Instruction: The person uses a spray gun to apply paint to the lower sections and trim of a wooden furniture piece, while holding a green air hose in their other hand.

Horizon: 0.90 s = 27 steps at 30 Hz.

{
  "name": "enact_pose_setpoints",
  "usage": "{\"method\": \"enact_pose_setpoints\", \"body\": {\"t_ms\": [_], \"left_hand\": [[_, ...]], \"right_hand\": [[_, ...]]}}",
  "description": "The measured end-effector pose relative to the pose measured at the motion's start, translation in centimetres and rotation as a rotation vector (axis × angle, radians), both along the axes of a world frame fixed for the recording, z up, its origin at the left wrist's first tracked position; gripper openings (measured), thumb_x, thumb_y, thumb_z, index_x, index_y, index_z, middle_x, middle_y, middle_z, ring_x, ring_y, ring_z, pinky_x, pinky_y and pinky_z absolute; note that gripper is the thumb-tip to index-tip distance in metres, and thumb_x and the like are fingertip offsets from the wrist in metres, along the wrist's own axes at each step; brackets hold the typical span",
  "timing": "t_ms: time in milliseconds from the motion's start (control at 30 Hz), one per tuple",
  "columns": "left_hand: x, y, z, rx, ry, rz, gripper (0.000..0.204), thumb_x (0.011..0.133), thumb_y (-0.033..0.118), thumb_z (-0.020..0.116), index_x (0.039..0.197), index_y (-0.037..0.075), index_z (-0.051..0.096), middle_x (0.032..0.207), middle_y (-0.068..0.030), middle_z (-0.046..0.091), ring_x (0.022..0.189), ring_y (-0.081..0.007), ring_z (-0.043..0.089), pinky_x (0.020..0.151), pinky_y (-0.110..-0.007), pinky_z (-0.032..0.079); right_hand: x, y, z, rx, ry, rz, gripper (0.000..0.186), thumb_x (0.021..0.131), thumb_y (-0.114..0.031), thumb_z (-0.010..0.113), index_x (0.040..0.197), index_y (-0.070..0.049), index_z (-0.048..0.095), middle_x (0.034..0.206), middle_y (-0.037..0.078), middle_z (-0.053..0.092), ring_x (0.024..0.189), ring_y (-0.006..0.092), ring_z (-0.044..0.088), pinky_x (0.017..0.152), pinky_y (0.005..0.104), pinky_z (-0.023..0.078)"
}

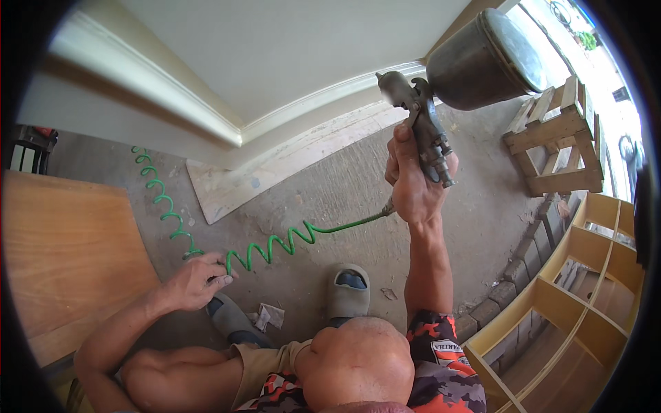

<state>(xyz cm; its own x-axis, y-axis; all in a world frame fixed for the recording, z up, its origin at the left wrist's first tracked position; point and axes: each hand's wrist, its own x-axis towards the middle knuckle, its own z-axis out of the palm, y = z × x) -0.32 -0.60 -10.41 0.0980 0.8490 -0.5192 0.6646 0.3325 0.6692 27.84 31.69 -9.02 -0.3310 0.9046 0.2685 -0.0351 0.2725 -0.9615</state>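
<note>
My right hand (418, 189) is wrapped round the handle of a metal spray gun (428, 131), raised at the upper right. A large grey paint cup (465, 62) sits on top of the gun, tilted to the right. The gun's nozzle points left, toward a white moulded panel (323, 41). From the bottom of the handle a coiled green air hose (275, 246) runs left to my left hand (197, 281). Those fingers are closed round the coil. Beyond them the hose curls away toward the upper left.
A wooden board (76, 255) stands at the left. Under the white panel lies a pale plank (227, 196) on the concrete floor. At right are a wooden crate (556, 141), a row of grey blocks (527, 258) and a yellow-edged frame (537, 303). Crumpled paper (270, 316) lies near my feet.
</note>
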Motion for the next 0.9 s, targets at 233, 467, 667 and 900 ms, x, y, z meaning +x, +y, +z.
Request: {"method": "enact_pose_setpoints", "body": {"t_ms": [233, 467, 667, 900], "left_hand": [[1.3, 2.8, 0.9, -0.02, -0.007, -0.024, 0.026, 0.105, 0.017, 0.066, 0.119, 0.002, 0.081, 0.122, -0.0212, 0.073, 0.112, -0.0403, 0.071, 0.098, -0.048, 0.056], [3.6, 3.7, 0.3, -0.044, -0.036, 0.014, 0.025, 0.105, 0.016, 0.066, 0.122, 0.005, 0.081, 0.123, -0.0198, 0.072, 0.11, -0.0385, 0.072, 0.097, -0.047, 0.057], [5.1, 5.0, -0.3, -0.055, -0.05, 0.062, 0.025, 0.106, 0.015, 0.065, 0.124, 0.006, 0.081, 0.123, -0.0193, 0.07, 0.108, -0.0372, 0.072, 0.096, -0.046, 0.057], [7.2, 6.9, 0.7, 0.024, -0.081, 0.088, 0.025, 0.106, 0.012, 0.066, 0.124, 0.004, 0.08, 0.119, -0.0193, 0.07, 0.103, -0.0359, 0.073, 0.092, -0.044, 0.057]], "right_hand": [[1.8, 4.1, 0.4, -0.062, 0.06, -0.053, 0.028, 0.111, -0.026, 0.072, 0.098, -0.002, 0.067, 0.064, -0.004, 0.055, 0.054, 0.0055, 0.048, 0.048, 0.0278, 0.037], [3.7, 7.6, 1.4, -0.131, 0.147, -0.048, 0.027, 0.113, -0.024, 0.07, 0.098, -0.001, 0.067, 0.064, -0.004, 0.051, 0.052, 0.0046, 0.044, 0.046, 0.0261, 0.033], [5.9, 10.9, 1.6, -0.113, 0.202, -0.06, 0.022, 0.112, -0.022, 0.07, 0.101, -0.003, 0.067, 0.066, -0.004, 0.049, 0.049, 0.0046, 0.041, 0.043, 0.0265, 0.029], [8.5, 14.9, 2.7, -0.087, 0.153, -0.11, 0.031, 0.112, -0.029, 0.072, 0.093, -0.005, 0.064, 0.068, -0.002, 0.052, 0.048, 0.0078, 0.042, 0.043, 0.0291, 0.03]]}}
